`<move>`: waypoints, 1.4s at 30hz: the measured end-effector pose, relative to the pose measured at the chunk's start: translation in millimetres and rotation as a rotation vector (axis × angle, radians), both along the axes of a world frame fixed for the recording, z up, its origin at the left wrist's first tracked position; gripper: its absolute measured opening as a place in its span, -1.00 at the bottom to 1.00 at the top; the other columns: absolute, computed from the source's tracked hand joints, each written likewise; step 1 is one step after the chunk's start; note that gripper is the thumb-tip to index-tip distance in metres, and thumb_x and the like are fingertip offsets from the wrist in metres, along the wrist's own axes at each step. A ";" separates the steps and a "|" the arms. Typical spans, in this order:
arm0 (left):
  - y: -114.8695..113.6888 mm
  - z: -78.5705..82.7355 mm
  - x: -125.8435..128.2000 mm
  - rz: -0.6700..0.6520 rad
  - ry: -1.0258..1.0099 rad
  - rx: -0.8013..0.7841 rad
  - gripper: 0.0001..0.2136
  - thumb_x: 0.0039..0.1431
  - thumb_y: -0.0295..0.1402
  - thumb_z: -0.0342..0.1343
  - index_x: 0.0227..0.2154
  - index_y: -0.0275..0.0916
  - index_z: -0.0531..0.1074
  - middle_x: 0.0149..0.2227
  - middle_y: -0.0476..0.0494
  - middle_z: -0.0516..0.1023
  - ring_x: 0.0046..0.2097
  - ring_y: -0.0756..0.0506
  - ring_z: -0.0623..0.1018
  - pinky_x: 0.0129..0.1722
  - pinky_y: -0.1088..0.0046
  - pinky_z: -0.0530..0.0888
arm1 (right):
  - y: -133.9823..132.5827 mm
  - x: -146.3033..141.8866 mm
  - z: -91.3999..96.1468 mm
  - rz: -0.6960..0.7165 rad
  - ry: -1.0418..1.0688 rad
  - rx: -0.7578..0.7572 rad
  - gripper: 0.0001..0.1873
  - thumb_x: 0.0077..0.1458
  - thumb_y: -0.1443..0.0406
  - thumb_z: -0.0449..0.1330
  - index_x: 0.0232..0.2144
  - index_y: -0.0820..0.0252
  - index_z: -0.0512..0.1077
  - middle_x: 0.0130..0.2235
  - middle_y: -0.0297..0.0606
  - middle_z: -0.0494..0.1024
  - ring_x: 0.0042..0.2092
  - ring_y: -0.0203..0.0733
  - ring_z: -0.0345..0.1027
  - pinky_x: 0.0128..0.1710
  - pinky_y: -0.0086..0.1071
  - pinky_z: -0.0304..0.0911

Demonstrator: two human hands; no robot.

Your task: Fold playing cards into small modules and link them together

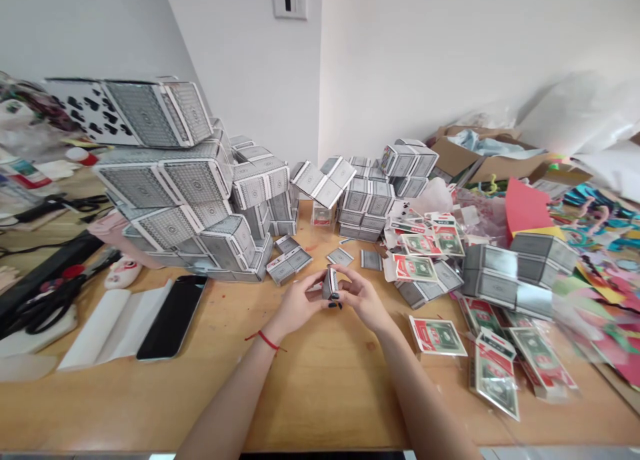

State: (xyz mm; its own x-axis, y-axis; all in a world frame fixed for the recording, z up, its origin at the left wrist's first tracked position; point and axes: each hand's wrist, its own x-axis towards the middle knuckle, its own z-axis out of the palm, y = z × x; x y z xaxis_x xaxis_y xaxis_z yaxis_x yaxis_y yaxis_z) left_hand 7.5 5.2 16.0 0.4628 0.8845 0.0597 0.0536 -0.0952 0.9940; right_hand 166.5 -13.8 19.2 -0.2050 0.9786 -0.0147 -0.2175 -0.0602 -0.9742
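Note:
Both hands meet over the middle of the wooden table (310,380). My left hand (299,305) and my right hand (361,298) pinch a small bunch of grey-backed playing cards (329,283) between their fingertips, held upright. A red string circles my left wrist. Just beyond the hands lie loose cards (340,256) and a small card cube (289,260) on the tabletop.
A tall pile of cubes built from cards (175,180) rises at the left, more cubes (367,197) at the back. Card packs (437,335) lie scattered at the right beside coloured paper (525,207). A black phone (173,317) and scissors (45,307) lie at the left.

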 end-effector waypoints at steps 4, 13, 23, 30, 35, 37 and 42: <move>-1.1 -0.7 -1.3 0.086 0.149 0.177 -0.53 -0.08 -0.38 0.12 -0.03 -0.22 0.24 -0.04 -0.19 0.38 -0.10 -0.12 0.45 -0.10 0.28 0.41 | 2.0 -2.8 -3.1 -0.062 0.040 -0.018 -0.36 -0.27 0.25 0.29 -0.05 0.11 0.28 -0.29 -0.24 0.45 -0.50 -0.36 0.23 -0.55 -0.47 0.18; 1.4 -7.5 -5.4 0.259 0.403 0.504 -0.48 -0.08 -0.55 0.06 0.00 -0.13 0.17 0.03 -0.13 0.30 0.07 -0.10 0.28 0.04 0.29 0.26 | 5.3 -12.0 -23.1 -0.113 0.123 -0.140 -0.68 -0.16 0.14 0.21 -0.36 0.23 0.49 -0.54 -0.31 0.43 -0.52 -0.33 0.23 -0.47 -0.41 0.19; -0.5 -7.9 -3.8 0.278 0.423 0.532 -0.48 -0.11 -0.55 0.07 -0.02 -0.15 0.18 0.01 -0.12 0.32 0.06 -0.09 0.30 0.03 0.31 0.27 | 5.1 -13.7 -26.2 -0.129 0.141 -0.180 -0.77 -0.21 0.14 0.24 -0.53 0.20 0.50 -0.62 -0.36 0.38 -0.59 -0.36 0.17 -0.55 -0.46 0.12; -1.5 -10.7 -2.7 0.272 0.435 0.539 -0.49 -0.11 -0.56 0.06 -0.03 -0.14 0.19 0.01 -0.10 0.32 0.06 -0.08 0.29 0.05 0.31 0.26 | 2.5 -14.9 -23.7 -0.212 -0.028 -0.075 -0.73 -0.14 0.15 0.19 -0.53 0.27 0.49 -0.62 -0.33 0.39 -0.61 -0.36 0.17 -0.57 -0.45 0.13; -1.3 -15.3 -1.0 0.295 0.428 0.533 -0.50 -0.12 -0.57 0.07 -0.04 -0.14 0.20 -0.01 -0.11 0.35 0.02 -0.08 0.34 0.01 0.32 0.31 | 0.5 -20.0 -17.1 -0.304 -0.220 -0.004 -0.73 -0.12 0.15 0.15 -0.57 0.28 0.46 -0.66 -0.35 0.37 -0.63 -0.34 0.19 -0.60 -0.47 0.13; -1.3 -17.3 0.0 0.301 0.416 0.519 -0.50 -0.12 -0.57 0.07 -0.05 -0.14 0.20 -0.02 -0.11 0.35 0.01 -0.08 0.35 -0.01 0.33 0.32 | -0.3 -21.7 -16.1 -0.339 -0.286 0.007 -0.72 -0.11 0.16 0.13 -0.60 0.29 0.44 -0.68 -0.35 0.35 -0.64 -0.34 0.18 -0.62 -0.48 0.12; -1.7 -20.8 1.6 0.296 0.406 0.515 -0.50 -0.12 -0.56 0.07 -0.04 -0.15 0.20 -0.03 -0.12 0.35 0.00 -0.08 0.35 -0.02 0.33 0.33 | -4.3 -25.3 -16.4 -0.440 -0.480 0.084 -0.74 -0.07 0.20 0.09 -0.61 0.28 0.41 -0.62 -0.31 0.37 -0.59 -0.32 0.22 -0.59 -0.49 0.13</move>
State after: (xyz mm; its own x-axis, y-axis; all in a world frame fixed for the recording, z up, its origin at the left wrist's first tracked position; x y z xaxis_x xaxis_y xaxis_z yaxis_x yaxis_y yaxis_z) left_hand 9.1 3.5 -4.8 0.2818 0.8820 0.3776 0.5058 -0.4710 0.7227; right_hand 141.2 -18.1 2.9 0.2247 0.9715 0.0756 0.2558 0.0161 -0.9666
